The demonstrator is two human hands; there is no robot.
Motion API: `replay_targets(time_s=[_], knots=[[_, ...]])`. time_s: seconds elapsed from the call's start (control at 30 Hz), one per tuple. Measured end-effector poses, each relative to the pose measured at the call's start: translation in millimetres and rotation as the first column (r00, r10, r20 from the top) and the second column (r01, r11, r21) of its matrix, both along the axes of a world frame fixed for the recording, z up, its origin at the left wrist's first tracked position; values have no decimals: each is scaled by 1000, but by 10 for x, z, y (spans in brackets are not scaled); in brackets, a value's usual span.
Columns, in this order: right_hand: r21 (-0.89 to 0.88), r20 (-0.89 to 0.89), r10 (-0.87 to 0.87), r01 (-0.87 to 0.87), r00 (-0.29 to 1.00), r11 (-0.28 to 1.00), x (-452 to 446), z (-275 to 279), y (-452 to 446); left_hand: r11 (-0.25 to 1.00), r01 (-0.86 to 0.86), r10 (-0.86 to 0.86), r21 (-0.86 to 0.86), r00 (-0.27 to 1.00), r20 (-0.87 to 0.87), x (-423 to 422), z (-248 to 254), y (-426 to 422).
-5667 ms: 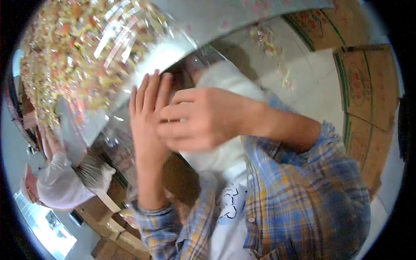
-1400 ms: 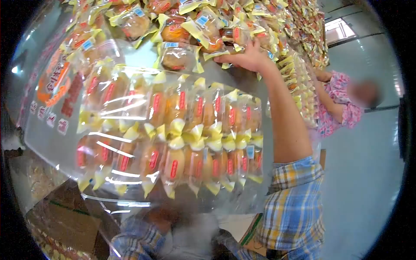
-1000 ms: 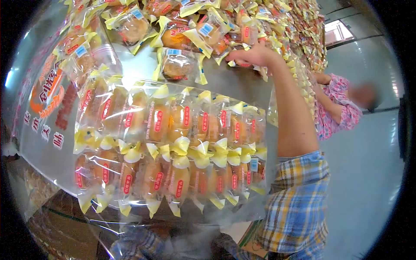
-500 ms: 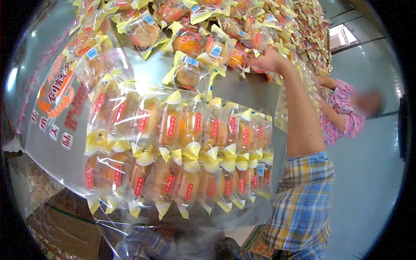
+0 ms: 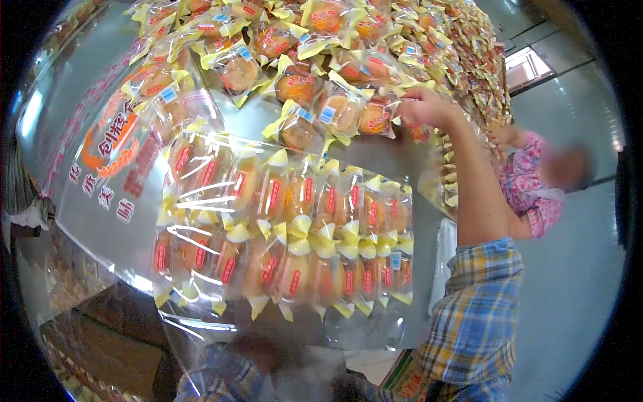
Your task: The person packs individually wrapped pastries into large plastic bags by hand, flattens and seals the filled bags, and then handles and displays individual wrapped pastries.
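Note:
My right hand (image 5: 430,110) reaches into the heap of wrapped cakes (image 5: 328,20), its fingers curled at a yellow-edged cake packet (image 5: 416,132). Part of that packet is hidden by the hand. Beside the fingers lies another wrapped cake (image 5: 375,118). In front, a large clear plastic bag (image 5: 140,254) printed with Chinese characters contains two rows of wrapped cakes with red labels (image 5: 295,275). My left hand (image 5: 258,348) seems to be the blurred shape behind the plastic at the bottom; its fingers cannot be made out.
At the right, a person in a pink patterned top (image 5: 526,181) works beside the long heap. A cardboard box (image 5: 110,342) stands below left. Clear plastic (image 5: 442,258) lies near my right forearm. A window (image 5: 527,69) shows at the upper right.
The whole view has shifted, so bag and heap appear lower. My right hand stays by the same cakes. The bag's left part has creased and shows more glare.

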State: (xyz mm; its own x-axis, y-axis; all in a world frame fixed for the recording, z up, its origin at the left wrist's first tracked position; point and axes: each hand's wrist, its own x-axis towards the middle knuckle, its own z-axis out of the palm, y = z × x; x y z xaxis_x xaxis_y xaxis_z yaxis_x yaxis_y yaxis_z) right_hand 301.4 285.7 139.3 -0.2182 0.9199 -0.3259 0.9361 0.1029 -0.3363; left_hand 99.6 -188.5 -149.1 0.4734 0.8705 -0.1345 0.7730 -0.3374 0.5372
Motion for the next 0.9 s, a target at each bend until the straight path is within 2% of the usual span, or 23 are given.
replay_targets(time_s=[0.03, 0.07, 0.2, 0.3, 0.33, 0.37, 0.43, 0.53, 0.63, 0.67, 0.7, 0.77, 0.83, 0.9], knots=[[7, 8, 17, -17, 1000, 1000, -1, 79, -54, 1000, -4, 4, 1, 1000, 2, -9, 1, -10], [-74, -131, 39, -49, 991, 996, 114, 93, 42, 1000, -7, 7, 5, 1000, -2, -16, 1, -22], [-23, -63, 50, -51, 997, 998, 78, 729, -200, 999, -27, 27, 35, 1000, -14, -32, -7, -80], [44, -80, 61, -58, 995, 997, 58, 1109, -554, 998, -41, 43, 52, 999, -26, -74, 1, -141], [131, -60, 95, -86, 994, 988, 120, 1170, -626, 997, -42, 44, 58, 998, -33, -84, -6, -155], [27, -13, -42, 42, 999, 999, -71, 1407, -904, 997, -46, 49, 64, 998, -36, -95, 5, -174], [153, -43, 45, -38, 998, 987, -20, 1474, -1101, 996, -50, 54, 76, 997, -53, -102, -23, -211], [208, 19, 141, -142, 990, 968, -59, 1757, -1466, 997, -52, 56, 60, 995, -79, -119, -48, -192], [350, 66, 305, -308, 950, 885, 33, 1953, -1743, 999, -46, 48, 21, 994, -102, -113, -79, -154], [370, 137, 365, -390, 921, 843, 73, 2034, -1860, 999, -39, 38, -4, 993, -111, -102, -104, -104], [376, 128, 384, -403, 914, 834, 56, 2114, -2020, 999, -32, 29, -31, 993, -110, -80, -122, -72], [398, 347, 442, -557, 827, 729, 26, 2263, -2331, 995, -29, 20, -98, 995, -95, -34, -142, -9], [375, 325, 532, -623, 782, 687, 12, 2336, -2613, 985, -8, -4, -173, 998, -66, 26, -116, 7], [403, 452, 530, -695, 717, 596, -26, 2343, -2962, 983, 56, -71, -175, 994, -78, 49, -45, -133]])
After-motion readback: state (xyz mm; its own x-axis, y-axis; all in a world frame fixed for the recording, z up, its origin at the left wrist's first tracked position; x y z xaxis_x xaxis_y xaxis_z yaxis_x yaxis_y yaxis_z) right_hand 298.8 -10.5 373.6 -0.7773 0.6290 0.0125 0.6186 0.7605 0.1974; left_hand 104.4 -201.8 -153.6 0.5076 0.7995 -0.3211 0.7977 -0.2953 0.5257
